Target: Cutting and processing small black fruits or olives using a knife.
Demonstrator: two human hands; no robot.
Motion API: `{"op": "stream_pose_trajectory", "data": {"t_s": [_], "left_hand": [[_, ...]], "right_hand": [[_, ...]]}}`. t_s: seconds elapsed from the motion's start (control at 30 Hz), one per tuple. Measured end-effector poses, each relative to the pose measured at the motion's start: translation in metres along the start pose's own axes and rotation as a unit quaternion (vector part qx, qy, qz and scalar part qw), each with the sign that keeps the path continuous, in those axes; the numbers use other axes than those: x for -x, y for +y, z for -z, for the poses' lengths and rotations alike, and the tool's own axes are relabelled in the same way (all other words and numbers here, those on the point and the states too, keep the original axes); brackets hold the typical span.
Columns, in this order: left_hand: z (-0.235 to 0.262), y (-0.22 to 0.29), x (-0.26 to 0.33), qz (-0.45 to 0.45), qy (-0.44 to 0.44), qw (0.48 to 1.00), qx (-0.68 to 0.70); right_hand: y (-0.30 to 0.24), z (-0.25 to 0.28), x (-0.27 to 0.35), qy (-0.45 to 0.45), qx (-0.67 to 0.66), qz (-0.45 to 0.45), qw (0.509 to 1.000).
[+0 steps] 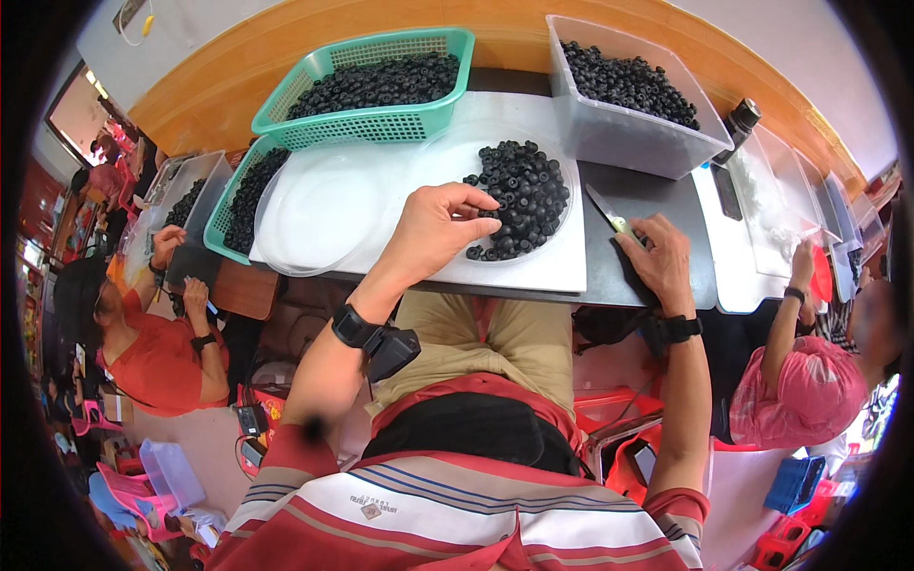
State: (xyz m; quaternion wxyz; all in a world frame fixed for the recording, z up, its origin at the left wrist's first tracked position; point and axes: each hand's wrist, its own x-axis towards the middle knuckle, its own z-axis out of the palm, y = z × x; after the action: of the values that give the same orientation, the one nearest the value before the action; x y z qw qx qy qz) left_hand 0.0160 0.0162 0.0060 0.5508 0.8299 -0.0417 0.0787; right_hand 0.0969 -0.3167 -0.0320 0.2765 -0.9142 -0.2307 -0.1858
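My left hand (440,228) is at the left edge of a pile of small black round rubber-like parts (522,195). Its thumb and forefinger curl toward each other in a pinch; whatever they hold is hidden or too small to make out. Under the pile lies a round clear plastic lid or dish (567,211) on a white board (562,274). To the right, my right hand (659,259) rests over the dark tabletop, closed around the light green handle of a small knife (604,207). The blade points away and to the left.
A green basket (362,127) and a clear bin (638,143), both full of black parts, stand at the back. An empty round clear tray (324,205) lies left. A dark bottle (745,119) and a phone (725,190) are right. People sit on both sides.
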Motion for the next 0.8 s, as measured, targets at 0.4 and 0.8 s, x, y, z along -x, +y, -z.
{"op": "stream_pose_trajectory", "data": {"t_s": [0.4,0.8], "left_hand": [[0.002,0.002,0.006,0.062,-0.025,0.932,0.357],[0.002,-0.001,0.016,0.033,0.013,0.947,0.321]], "right_hand": [[0.004,-0.005,0.0,0.024,0.014,0.035,0.999],[-0.001,-0.005,-0.001,0.024,0.021,0.029,0.999]]}}
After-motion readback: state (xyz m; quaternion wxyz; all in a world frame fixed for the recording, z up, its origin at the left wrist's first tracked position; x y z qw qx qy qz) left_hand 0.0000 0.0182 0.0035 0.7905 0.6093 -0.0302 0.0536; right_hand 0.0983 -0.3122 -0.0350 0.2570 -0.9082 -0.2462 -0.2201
